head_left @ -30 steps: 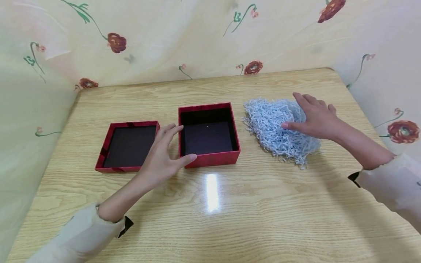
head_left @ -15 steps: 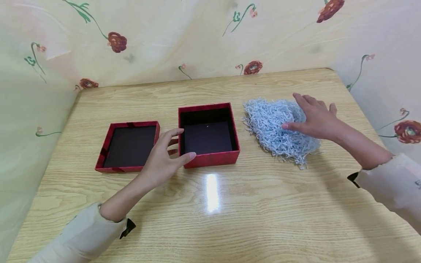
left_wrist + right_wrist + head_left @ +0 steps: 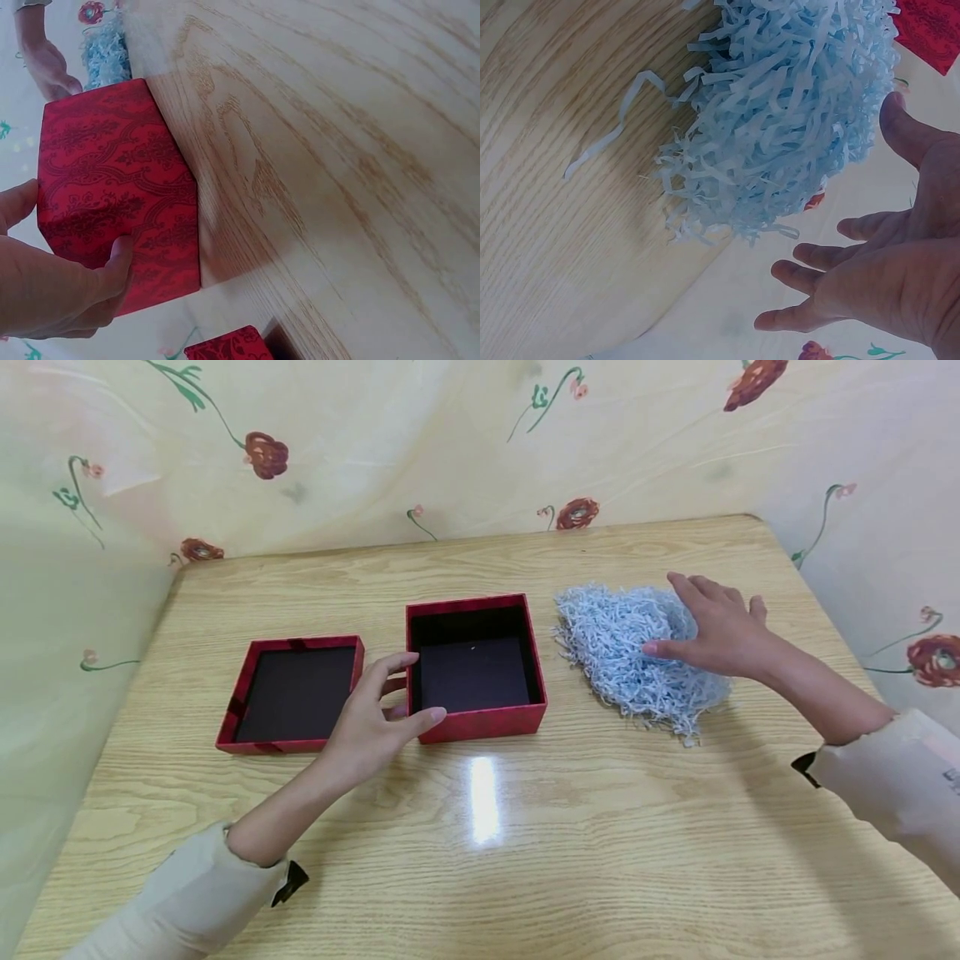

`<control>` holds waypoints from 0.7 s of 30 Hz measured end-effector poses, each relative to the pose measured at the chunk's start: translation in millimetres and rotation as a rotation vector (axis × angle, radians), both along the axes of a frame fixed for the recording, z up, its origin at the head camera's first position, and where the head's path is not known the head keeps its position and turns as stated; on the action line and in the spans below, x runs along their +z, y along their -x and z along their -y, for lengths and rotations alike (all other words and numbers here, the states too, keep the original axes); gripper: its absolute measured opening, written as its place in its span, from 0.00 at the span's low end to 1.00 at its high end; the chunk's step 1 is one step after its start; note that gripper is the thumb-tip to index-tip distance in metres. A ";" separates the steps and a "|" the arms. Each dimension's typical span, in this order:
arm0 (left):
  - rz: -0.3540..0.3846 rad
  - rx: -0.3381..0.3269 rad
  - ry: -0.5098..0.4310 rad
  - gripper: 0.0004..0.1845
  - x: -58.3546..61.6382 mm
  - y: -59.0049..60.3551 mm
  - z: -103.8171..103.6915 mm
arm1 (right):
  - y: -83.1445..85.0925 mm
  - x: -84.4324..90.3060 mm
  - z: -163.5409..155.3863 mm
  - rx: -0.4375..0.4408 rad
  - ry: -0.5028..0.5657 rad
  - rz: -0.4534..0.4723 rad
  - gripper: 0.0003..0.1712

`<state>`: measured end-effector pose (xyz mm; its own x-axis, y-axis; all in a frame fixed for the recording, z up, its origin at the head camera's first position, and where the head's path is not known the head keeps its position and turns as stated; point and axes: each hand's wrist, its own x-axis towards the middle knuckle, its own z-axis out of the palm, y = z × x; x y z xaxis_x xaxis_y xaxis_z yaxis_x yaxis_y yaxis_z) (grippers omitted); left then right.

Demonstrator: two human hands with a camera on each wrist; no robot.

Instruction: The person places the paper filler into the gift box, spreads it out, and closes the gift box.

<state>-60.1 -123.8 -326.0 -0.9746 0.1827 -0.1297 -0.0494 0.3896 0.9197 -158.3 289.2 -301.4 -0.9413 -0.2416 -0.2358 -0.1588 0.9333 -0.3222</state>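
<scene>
A: From the head we look forward and down over the whole tabletop [image 3: 600, 827].

B: Our 2 wrist views sit close and low; both also catch the red box [image 3: 112, 187] and blue shredded paper [image 3: 787, 112].

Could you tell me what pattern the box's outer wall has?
Red-on-red damask scrollwork on the box, clearest in the left wrist view.

Wooden table [image 3: 600, 860], floral cloth walls [image 3: 420, 443]
</scene>
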 end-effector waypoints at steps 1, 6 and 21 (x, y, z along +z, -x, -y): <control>0.000 0.000 0.000 0.39 -0.2 0.0 0.0 | 0.4 -0.5 -0.5 0.002 0.001 0.000 0.62; 0.001 0.001 -0.004 0.39 -0.7 0.3 -0.3 | 3.0 -2.8 -2.1 0.022 0.021 0.025 0.63; -0.005 0.002 -0.005 0.39 -0.8 0.8 0.2 | 14.8 -19.3 1.3 0.109 0.100 0.070 0.64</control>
<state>-61.0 -124.0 -326.8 -0.9756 0.1815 -0.1235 -0.0451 0.3847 0.9219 -173.1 287.9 -320.7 -0.8901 -0.3672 -0.2700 -0.2314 0.8745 -0.4263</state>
